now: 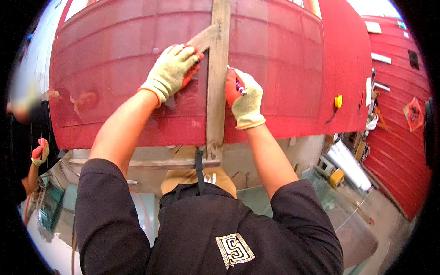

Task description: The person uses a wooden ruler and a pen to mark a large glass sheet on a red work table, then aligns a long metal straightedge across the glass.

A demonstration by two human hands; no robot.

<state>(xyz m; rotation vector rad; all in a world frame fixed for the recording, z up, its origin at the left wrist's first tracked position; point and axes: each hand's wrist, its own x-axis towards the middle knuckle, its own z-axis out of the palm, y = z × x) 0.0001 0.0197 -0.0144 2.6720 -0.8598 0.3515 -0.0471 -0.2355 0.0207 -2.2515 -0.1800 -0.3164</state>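
A large red board (119, 55) lies flat in front of me. Across it runs a long wooden T-square (216, 91), its blade pointing toward me. My left hand (175, 68), in a cream and red work glove, presses down on the square's slanted brace. To the right of the blade, my gloved right hand (243, 96) grips a small pen-like tool (240, 87) with its tip close to the blade's edge.
A yellow tape measure (338, 101) rests on the board at right. Another person's gloved hand (40, 152) shows at the left edge. Red panelled doors (403, 137) stand at right, with long tubes (350, 165) and sheets of glass (321, 201) below on the floor.
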